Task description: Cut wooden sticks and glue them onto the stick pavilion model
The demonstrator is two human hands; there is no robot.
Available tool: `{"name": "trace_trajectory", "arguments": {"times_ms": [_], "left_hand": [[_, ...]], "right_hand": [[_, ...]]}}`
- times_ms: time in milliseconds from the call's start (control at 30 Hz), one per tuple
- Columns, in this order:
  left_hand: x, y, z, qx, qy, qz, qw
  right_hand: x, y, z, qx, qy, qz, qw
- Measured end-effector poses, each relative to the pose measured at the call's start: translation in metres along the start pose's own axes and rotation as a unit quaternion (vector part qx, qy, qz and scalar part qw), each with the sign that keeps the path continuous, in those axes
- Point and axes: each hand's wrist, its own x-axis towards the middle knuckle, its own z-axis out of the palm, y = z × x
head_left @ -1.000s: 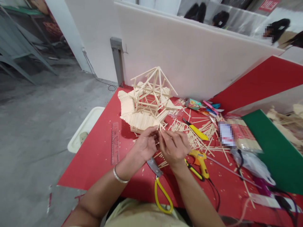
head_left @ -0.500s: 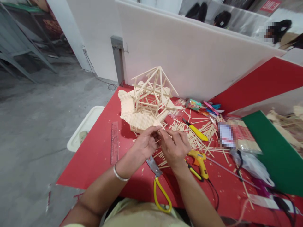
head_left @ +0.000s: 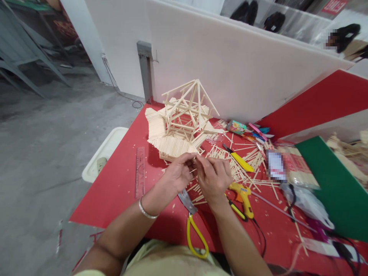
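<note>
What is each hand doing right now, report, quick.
Left hand: partly curled; whether it holds anything cannot be told.
Right hand: curled inward; its hold, if any, is hidden.

White partition [head_left: 230, 69], grey floor [head_left: 57, 134], upright post [head_left: 145, 74] (also grey), pale chair [head_left: 18, 44] at left

The bench [head_left: 115, 191] is plain red. Pale cream sticks give the model [head_left: 175, 145] a fine striped deck, and the loose sticks [head_left: 238, 174] share that tone. Yellow marks the knife [head_left: 243, 161], the glue gun [head_left: 245, 197] with its orange trigger, and the handles of the grey-bladed scissors [head_left: 190, 219]. The bracelet [head_left: 147, 211] is silvery, the board [head_left: 324, 184] deep green, the partition [head_left: 218, 69] white, the floor [head_left: 57, 153] grey.
</note>
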Motion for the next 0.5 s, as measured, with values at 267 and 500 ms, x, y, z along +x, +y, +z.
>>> {"name": "trace_trajectory", "arguments": {"times_ms": [267,500], "left_hand": [[0.0003,-0.0003,-0.0021,0.004,-0.002,0.003,1.000],[0.0003,-0.0001,-0.0006,0.009,-0.015,0.007,1.000]], "right_hand": [[-0.0003,0.0008,-0.0003,-0.004,0.001,-0.001,1.000],[-0.0007,0.0012,0.0009,-0.004,0.005,0.002,1.000]]}}
